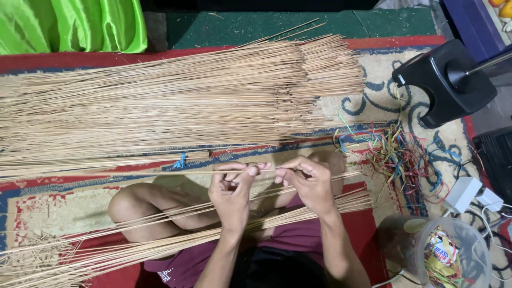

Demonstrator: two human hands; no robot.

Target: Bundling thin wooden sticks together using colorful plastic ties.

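Left hand [230,186]: fingers pinched on a thin stick [160,172] lying across the knees.
Right hand [309,181]: fingers pinched on the same stick.
Clear tub [453,234]: holds yellow scraps and coloured strings.
Big stick pile [176,101]: on the rug beyond.

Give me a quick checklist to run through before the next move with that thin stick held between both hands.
1. Left hand pinches the thin stick: ok.
2. Right hand has a grip on the same stick: ok.
3. Stick is level, running out to the person's left: ok.
4. Big stick pile on the rug lies apart from the hands: ok.
5. Loose sticks lie across the lap, under the hands: ok.
6. Coloured strings lie beside the right hand, not touching it: ok.
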